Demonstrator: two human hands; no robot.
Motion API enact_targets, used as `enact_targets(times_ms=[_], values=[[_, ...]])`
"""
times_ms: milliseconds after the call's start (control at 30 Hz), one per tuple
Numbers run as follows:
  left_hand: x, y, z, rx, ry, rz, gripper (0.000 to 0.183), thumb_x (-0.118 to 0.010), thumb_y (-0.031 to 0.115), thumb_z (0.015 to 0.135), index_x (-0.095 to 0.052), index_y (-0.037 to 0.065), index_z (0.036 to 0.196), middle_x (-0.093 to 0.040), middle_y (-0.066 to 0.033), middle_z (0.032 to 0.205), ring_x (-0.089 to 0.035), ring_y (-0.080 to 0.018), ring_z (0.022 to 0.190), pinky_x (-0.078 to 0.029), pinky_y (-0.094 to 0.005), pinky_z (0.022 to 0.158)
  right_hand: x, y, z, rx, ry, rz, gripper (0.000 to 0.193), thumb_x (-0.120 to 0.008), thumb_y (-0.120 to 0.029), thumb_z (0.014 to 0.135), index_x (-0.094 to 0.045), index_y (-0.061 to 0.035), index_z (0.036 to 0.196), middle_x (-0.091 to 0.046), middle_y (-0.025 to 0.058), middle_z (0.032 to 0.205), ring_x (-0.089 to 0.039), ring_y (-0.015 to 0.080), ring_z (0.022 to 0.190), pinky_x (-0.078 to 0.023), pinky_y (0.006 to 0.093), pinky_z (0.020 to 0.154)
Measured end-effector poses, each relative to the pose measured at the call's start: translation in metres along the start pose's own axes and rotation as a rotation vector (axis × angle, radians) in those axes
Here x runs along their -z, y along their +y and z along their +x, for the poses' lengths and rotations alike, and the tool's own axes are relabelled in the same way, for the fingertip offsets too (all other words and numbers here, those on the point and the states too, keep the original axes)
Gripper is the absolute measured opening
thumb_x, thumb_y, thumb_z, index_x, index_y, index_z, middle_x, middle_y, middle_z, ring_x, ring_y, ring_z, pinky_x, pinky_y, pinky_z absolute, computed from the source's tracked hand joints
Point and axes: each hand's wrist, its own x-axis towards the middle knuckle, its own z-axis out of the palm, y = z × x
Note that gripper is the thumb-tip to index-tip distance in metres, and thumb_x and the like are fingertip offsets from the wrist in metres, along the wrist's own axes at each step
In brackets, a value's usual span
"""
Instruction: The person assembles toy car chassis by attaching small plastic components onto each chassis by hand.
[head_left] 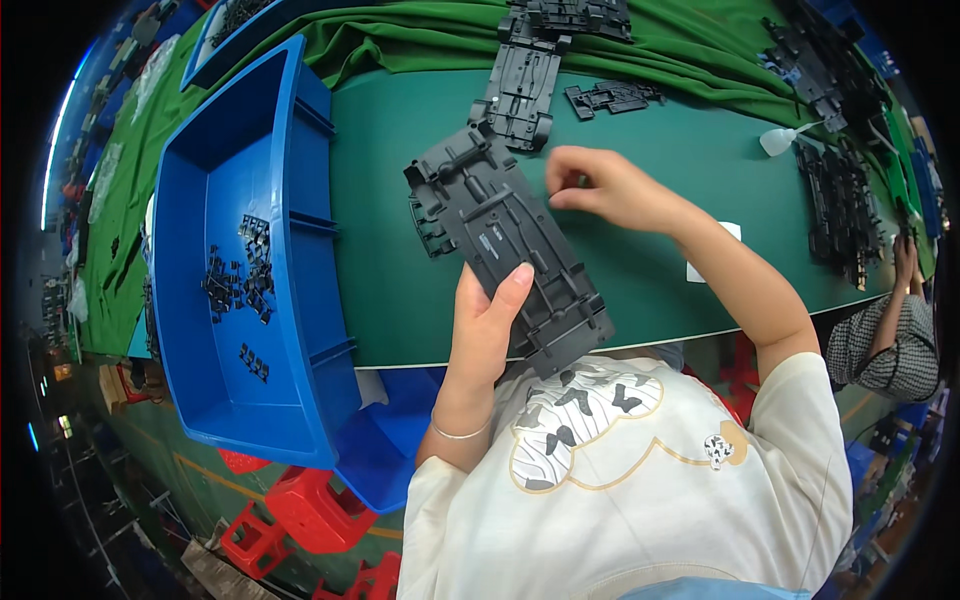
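Note:
My left hand (487, 315) grips a long black plastic chassis (510, 240), tilted above the table, its thumb pressed on the moulded face. The chassis has ribs, raised bars and corner cut-outs. A smaller black slotted piece (432, 235) shows along its left edge; whether it is joined on or behind, I cannot tell. My right hand (600, 185) hovers just right of the chassis's far end, not touching it. Its fingers are curled in a pinch, slightly blurred, and what they hold, if anything, is hidden. Beyond lies another black chassis (524, 85) on the table.
A large blue bin (205, 380) with several small black parts (240, 270) stands left. Right of the far chassis lies a flat black part (613, 97). Further right are a white squeeze bottle (777, 141) and stacked black parts (840, 210). Another person's arm (893, 310) shows at the right.

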Motion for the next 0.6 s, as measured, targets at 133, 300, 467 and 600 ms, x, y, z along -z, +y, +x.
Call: enact_targets(times_ms=[133,300,467,600], values=[[-0.012,0.003,0.008,-0.016,-0.012,0.019,0.033,-0.05,0.013,0.081,-0.045,0.0,0.11,-0.053,-0.0079,0.102,-0.051,-0.0149,0.093,-0.04,-0.0282,0.082,0.019,-0.017,-0.02,-0.262,0.024,0.205,0.012,-0.057,-0.007,0.077,-0.045,-0.0055,0.077,-0.047,-0.0022,0.068,-0.045,0.0052,0.062,-0.039,0.0195,0.055],[-0.027,0.002,0.017,0.023,-0.053,-0.016,0.032,-0.05,0.014,0.081,-0.045,0.0,0.11,-0.053,-0.0076,0.103,-0.05,-0.0146,0.094,-0.039,-0.028,0.082,0.033,-0.026,-0.041,-0.214,0.15,0.481,0.011,-0.057,-0.011,0.078,-0.048,-0.0053,0.08,-0.053,0.0006,0.07,-0.052,0.0072,0.063,-0.043,0.0196,0.057],[-0.033,-0.004,0.02,0.048,-0.126,0.046,0.032,-0.05,0.014,0.083,-0.043,-0.001,0.111,-0.051,-0.0058,0.104,-0.047,-0.0109,0.092,-0.038,-0.0254,0.082,0.05,-0.027,-0.074,-0.208,0.199,0.521,0.012,-0.057,-0.013,0.078,-0.052,-0.0041,0.083,-0.056,0.0037,0.08,-0.053,0.0102,0.071,-0.043,0.0237,0.065],[-0.032,-0.005,0.016,0.165,-0.179,0.161,0.027,-0.052,0.015,0.083,-0.05,-0.001,0.104,-0.055,-0.0037,0.093,-0.049,-0.0086,0.083,-0.041,-0.0232,0.074,0.049,-0.014,-0.094,-0.032,0.356,0.545,0.013,-0.059,-0.015,0.076,-0.053,-0.0051,0.082,-0.052,0.0099,0.101,-0.053,0.0131,0.084,-0.041,0.0259,0.077]])
